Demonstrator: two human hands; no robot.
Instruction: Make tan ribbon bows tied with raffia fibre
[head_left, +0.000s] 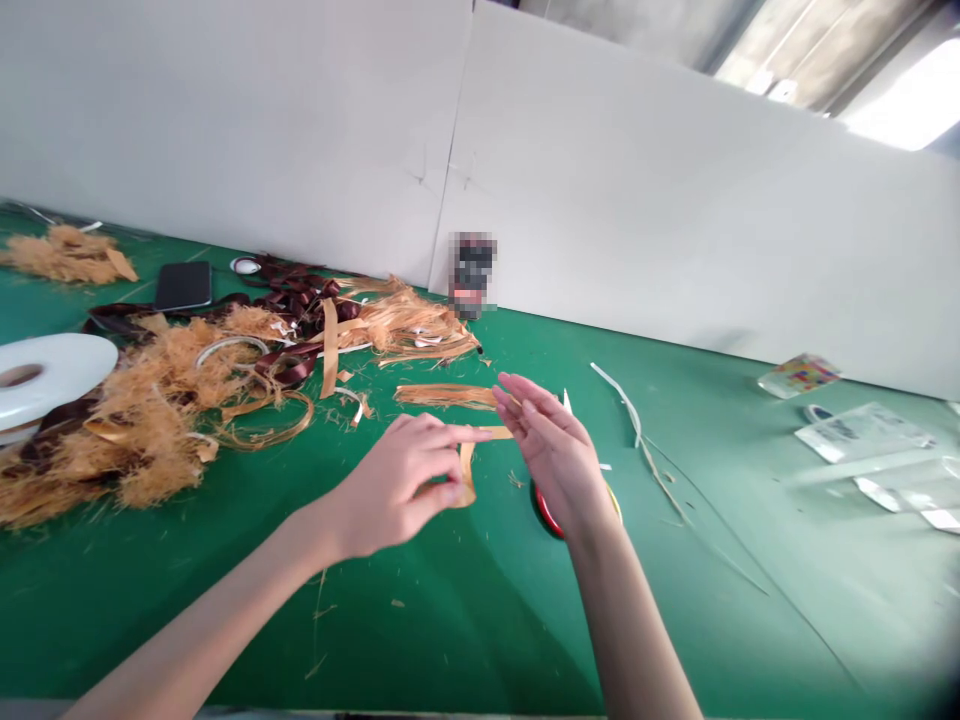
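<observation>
1. A shredded tan fibre heap [146, 425] lies far left, beside a white tape reel [45, 375].
2. The left hand [397, 485], half curled, pinches a thin tan strip [466, 475] looped at mid-table; it looks light and floppy, best held near its end.
3. The right hand [551, 450], fingers loosely spread, is at the strip's far end; grip unclear.
4. A red object [546, 513] sits beneath, a pale stalk [637, 430] to its right.

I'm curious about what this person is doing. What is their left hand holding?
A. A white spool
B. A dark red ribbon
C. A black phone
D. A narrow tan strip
D. The left hand holds a narrow tan strip, which loops down below its fingers.
</observation>
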